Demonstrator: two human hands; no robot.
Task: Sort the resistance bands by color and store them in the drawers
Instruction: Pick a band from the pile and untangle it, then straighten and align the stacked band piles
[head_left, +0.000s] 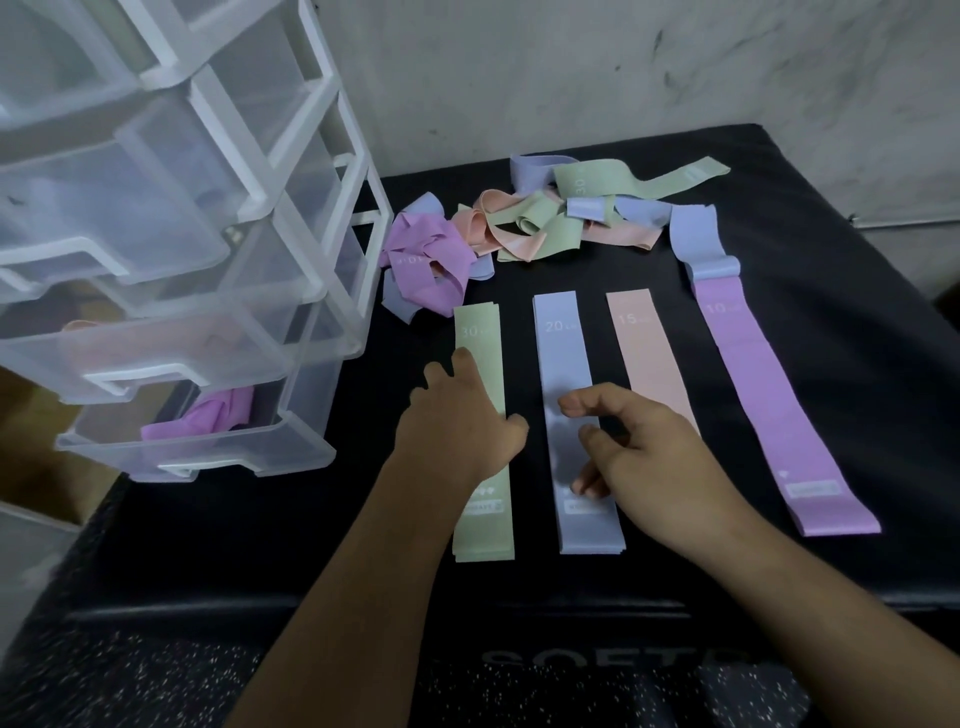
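Observation:
Four flat band stacks lie side by side on the black box: green (480, 332), blue (561, 343), peach (644, 353) and purple (753, 384). My left hand (460, 421) rests on the middle of the green stack with fingers spread. My right hand (644, 457) hovers over the blue stack, fingers loosely curled, holding nothing. A tangled heap of mixed bands (545, 218) lies behind the stacks. The clear drawer unit (171, 234) stands at the left; its lowest drawer (208, 441) is pulled out with purple bands inside, and the drawer above it holds peach ones.
The black padded box (805, 218) carries everything, with a white wall behind it. A speckled dark floor (156, 675) lies in front. The upper drawers of the unit stick out over the box's left side.

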